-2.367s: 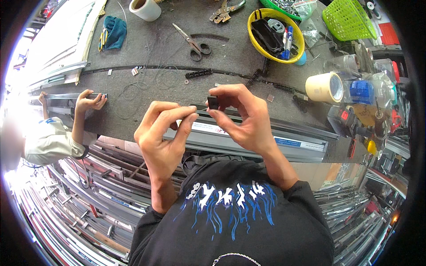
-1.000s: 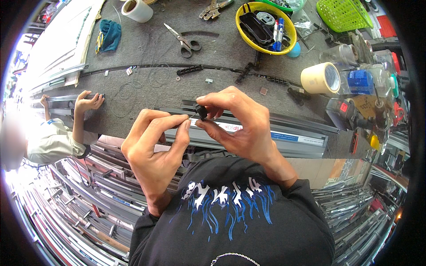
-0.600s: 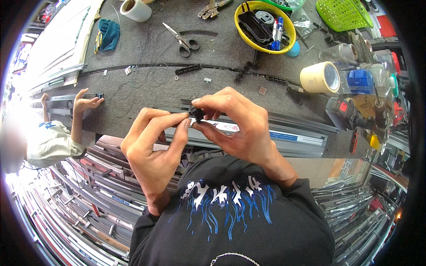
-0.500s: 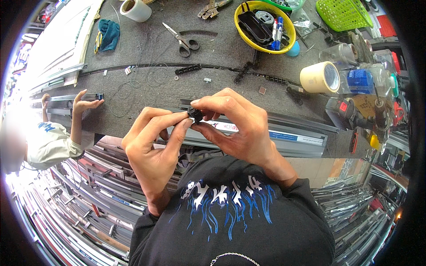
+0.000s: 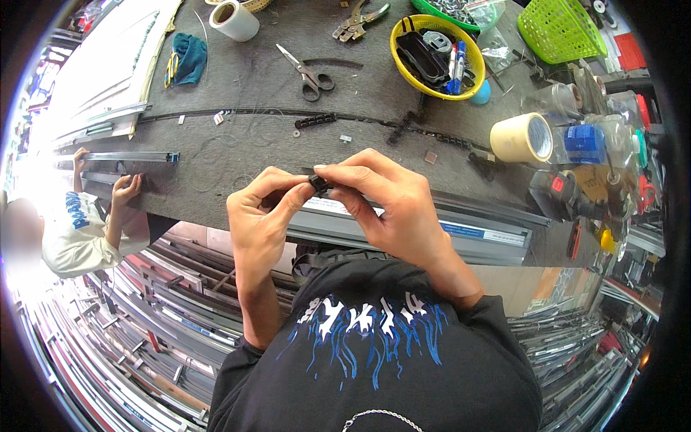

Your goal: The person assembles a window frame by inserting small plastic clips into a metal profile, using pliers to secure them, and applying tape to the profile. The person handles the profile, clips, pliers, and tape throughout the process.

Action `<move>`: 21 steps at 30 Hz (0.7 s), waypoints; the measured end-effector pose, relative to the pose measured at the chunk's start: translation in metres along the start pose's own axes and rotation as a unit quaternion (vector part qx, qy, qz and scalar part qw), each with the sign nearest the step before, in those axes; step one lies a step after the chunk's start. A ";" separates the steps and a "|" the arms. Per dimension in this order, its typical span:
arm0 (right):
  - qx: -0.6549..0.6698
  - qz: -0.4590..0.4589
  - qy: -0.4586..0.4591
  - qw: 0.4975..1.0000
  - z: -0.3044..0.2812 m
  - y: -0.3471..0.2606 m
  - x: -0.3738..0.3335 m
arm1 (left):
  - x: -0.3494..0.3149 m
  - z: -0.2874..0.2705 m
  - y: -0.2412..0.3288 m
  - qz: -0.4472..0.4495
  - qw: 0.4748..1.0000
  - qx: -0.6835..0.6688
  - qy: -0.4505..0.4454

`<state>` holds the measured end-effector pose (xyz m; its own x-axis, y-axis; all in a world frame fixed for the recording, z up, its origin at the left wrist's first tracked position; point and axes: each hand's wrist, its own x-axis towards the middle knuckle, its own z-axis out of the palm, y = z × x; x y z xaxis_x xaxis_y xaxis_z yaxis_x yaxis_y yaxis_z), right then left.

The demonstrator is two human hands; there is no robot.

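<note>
A small black plastic part (image 5: 318, 183) is pinched between my two hands above the near edge of the workbench. My left hand (image 5: 263, 216) grips it from the left with thumb and forefinger. From the right, the thumb and fingers of my right hand (image 5: 389, 198) close on the same part, so much of it is hidden. Grey metal profiles (image 5: 475, 248) with labels lie under and beside my right hand along the bench edge. Beyond my hands sit a black toothed plastic strip (image 5: 315, 121) and a small pale piece (image 5: 345, 138).
Scissors (image 5: 308, 75) lie farther back, near locking pliers (image 5: 358, 21). A yellow basket (image 5: 403, 68) holds markers and a tape measure. Rolls of tape (image 5: 520, 137), clear jars (image 5: 612, 140) and a cordless drill (image 5: 558, 189) crowd the right. At left, a co-worker (image 5: 86, 230) handles metal profiles.
My left fingers have drawn in closer around the black part. The whole view has shifted slightly. At left, the co-worker's raised open hand has lowered and its fingers have curled.
</note>
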<state>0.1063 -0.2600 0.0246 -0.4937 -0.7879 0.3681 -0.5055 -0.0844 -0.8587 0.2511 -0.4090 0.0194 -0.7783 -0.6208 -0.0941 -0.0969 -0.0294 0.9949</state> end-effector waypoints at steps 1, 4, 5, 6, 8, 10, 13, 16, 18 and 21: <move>0.013 0.005 0.000 1.000 0.001 0.002 0.001 | 0.000 -0.002 -0.004 -0.006 1.000 -0.018 -0.006; 0.070 0.038 -0.001 0.997 0.003 0.008 0.001 | 0.003 -0.005 -0.016 -0.017 0.998 -0.060 -0.026; 0.104 0.061 -0.005 0.993 0.004 0.010 0.000 | 0.003 -0.007 -0.020 -0.018 0.995 -0.088 -0.038; 0.135 0.090 -0.014 0.987 0.006 0.012 -0.001 | 0.002 -0.009 -0.023 -0.027 0.992 -0.117 -0.050; 0.189 0.141 -0.014 0.972 0.008 0.015 -0.005 | 0.001 -0.010 -0.029 -0.040 0.986 -0.147 -0.065; 0.207 0.159 -0.016 0.965 0.010 0.017 -0.008 | -0.001 -0.010 -0.034 -0.049 0.984 -0.153 -0.070; 0.190 0.155 0.006 0.969 0.016 0.020 -0.012 | -0.004 -0.007 -0.040 -0.046 0.986 -0.152 -0.054; 0.183 0.178 0.034 0.966 0.022 0.020 -0.013 | -0.004 -0.005 -0.045 -0.043 0.985 -0.160 -0.041; 0.172 0.185 0.024 0.967 0.023 0.019 -0.013 | -0.004 -0.003 -0.048 -0.040 0.983 -0.176 -0.040; 0.105 0.149 0.034 0.983 0.025 0.018 -0.012 | -0.003 -0.001 -0.052 -0.050 0.974 -0.217 -0.038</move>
<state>0.1209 -0.2677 -0.0041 -0.6474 -0.7549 0.1050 -0.1772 0.0151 -0.9841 0.2588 -0.4063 -0.0318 -0.8240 -0.5378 -0.1780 0.0830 -0.4255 0.9011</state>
